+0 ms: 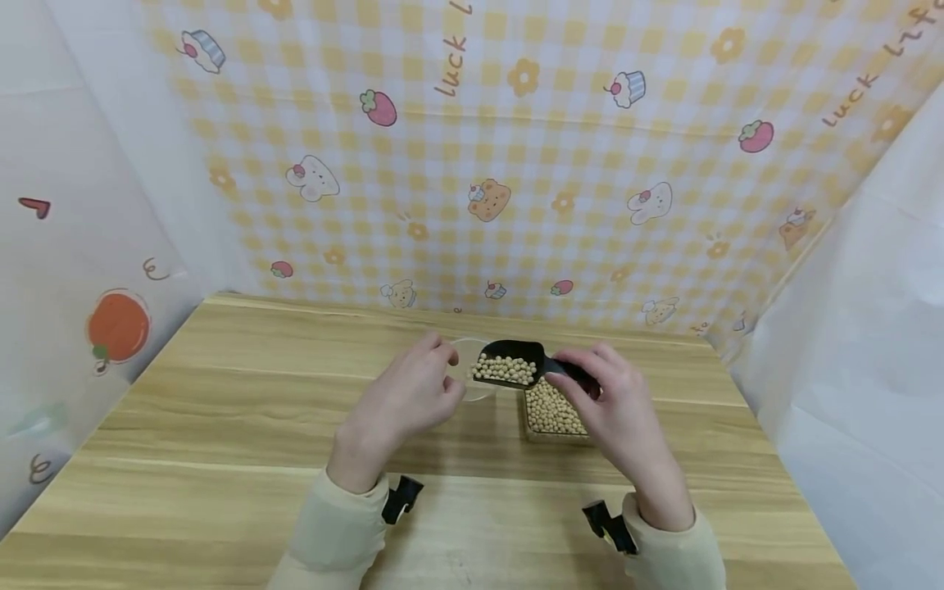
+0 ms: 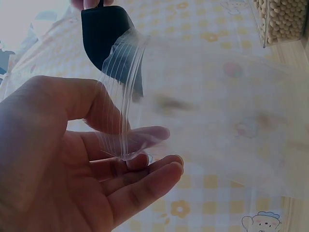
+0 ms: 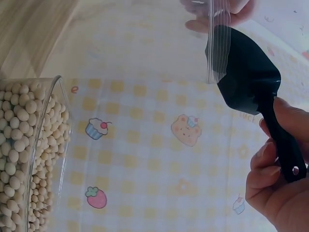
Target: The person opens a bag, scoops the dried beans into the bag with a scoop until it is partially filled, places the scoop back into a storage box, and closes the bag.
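Note:
My left hand (image 1: 409, 389) pinches a clear zip bag (image 2: 217, 125) near its ridged mouth, between thumb and index finger, with the other fingers spread below. My right hand (image 1: 619, 401) grips the handle of a black scoop (image 3: 248, 72). In the head view, pale round beans (image 1: 509, 370), like soybeans, lie in the scoop. Both wrist views show the scoop's front edge inside the bag's mouth. Blurred brownish streaks appear inside the bag in the left wrist view. Below the right hand stands a clear box (image 1: 559, 438) full of the same beans, partly hidden by that hand.
The box of beans fills the left side of the right wrist view. A wooden tabletop (image 1: 184, 459) lies under both hands. Behind it hangs a yellow checked cloth (image 1: 442, 147), and white sheets (image 1: 848, 270) flank the table. Both wrists wear black mounts (image 1: 610, 524).

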Tool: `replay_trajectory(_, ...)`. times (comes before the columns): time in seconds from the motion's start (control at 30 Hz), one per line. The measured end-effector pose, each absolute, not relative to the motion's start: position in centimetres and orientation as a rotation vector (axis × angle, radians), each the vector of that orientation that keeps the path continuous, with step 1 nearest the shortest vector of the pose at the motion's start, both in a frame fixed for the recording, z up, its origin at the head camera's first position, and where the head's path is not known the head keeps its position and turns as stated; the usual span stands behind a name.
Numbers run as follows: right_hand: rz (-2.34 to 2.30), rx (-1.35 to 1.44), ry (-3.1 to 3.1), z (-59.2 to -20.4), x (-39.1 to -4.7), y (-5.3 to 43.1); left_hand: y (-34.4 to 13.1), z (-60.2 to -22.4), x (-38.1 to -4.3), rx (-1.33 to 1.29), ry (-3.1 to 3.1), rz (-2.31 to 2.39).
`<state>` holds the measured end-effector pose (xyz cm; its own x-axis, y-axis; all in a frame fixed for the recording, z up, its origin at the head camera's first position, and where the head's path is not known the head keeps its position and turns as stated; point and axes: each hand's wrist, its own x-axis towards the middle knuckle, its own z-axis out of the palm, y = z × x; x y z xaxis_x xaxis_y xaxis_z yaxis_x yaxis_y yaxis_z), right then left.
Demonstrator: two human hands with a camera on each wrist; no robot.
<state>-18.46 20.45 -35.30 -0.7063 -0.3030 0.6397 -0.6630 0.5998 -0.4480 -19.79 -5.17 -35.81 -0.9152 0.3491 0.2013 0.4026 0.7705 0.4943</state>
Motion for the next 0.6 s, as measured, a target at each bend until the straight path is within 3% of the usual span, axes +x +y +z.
replay_trajectory(0.6,0.712,0.950,-2.156,-35.54,-18.11,19.59,-5.03,-36.07,-19.62,-0.618,-2.840,-0.819)
